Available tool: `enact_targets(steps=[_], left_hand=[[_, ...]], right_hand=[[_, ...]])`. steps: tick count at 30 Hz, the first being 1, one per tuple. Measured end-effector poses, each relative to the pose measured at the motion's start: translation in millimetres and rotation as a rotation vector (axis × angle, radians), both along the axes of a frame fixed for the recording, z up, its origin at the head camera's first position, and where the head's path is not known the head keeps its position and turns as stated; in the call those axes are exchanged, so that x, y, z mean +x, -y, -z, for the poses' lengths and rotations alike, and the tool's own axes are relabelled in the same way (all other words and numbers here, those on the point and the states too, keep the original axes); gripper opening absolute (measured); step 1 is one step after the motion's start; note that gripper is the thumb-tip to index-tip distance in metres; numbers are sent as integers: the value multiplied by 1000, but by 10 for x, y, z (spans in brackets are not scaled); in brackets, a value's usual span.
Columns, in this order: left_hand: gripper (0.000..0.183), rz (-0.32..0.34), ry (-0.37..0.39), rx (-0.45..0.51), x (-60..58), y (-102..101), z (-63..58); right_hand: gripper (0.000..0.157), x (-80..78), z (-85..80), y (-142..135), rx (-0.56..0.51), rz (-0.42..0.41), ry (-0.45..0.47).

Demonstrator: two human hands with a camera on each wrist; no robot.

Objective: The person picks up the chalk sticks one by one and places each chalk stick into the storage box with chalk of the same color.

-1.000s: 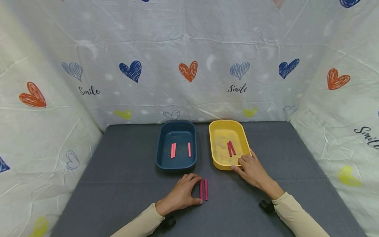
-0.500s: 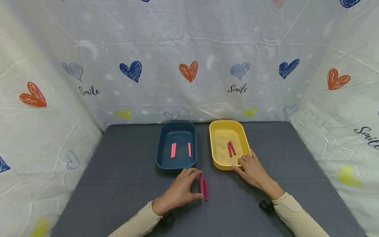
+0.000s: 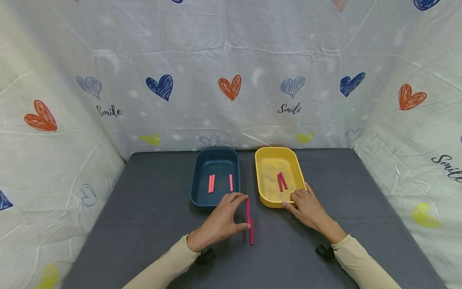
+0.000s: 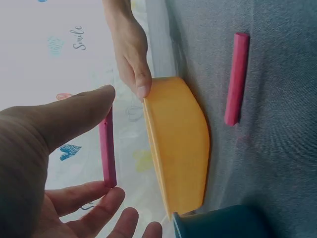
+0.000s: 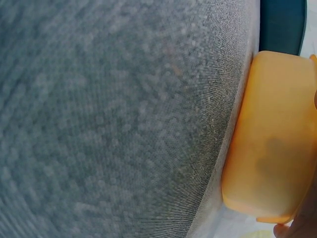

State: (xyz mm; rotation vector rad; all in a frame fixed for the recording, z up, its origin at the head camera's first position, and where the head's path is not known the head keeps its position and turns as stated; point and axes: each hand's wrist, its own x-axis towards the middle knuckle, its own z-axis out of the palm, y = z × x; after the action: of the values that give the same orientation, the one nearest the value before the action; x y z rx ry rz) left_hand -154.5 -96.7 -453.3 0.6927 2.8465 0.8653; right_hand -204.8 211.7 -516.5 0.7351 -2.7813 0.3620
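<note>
In the head view, we see the left hand (image 3: pixel 221 219) has carried a magenta stick (image 3: pixel 248 210) nearer the yellow tray (image 3: pixel 271 204), whose corner the right hand (image 3: pixel 307 206) grips. In the left wrist view, it is pinched end to end, clear of the grey tablecloth (image 4: pixel 282 148), leaving one other stick (image 4: pixel 237 78) lying there.

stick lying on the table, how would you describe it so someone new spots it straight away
On the grey table, find the blue tray and yellow tray side by side. Before the gap between them, nearer the person, lies a deep pink stick. It alone lies directly on the table: five other sticks are in the trays, another stick pinched in the left hand.
</note>
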Motion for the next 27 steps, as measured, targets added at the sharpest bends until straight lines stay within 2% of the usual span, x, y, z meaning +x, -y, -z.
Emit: enact_targets(steps=[9, 19, 27], left_hand=[[81, 3, 6, 61, -155, -103, -136], [81, -9, 23, 78, -346, -214, -230], [80, -7, 24, 120, -517, -286, -225]], right_hand=[[33, 9, 0, -2, -1, -4, -12], [33, 6, 7, 9, 1, -8, -35], [32, 4, 3, 4, 0, -12, -31]])
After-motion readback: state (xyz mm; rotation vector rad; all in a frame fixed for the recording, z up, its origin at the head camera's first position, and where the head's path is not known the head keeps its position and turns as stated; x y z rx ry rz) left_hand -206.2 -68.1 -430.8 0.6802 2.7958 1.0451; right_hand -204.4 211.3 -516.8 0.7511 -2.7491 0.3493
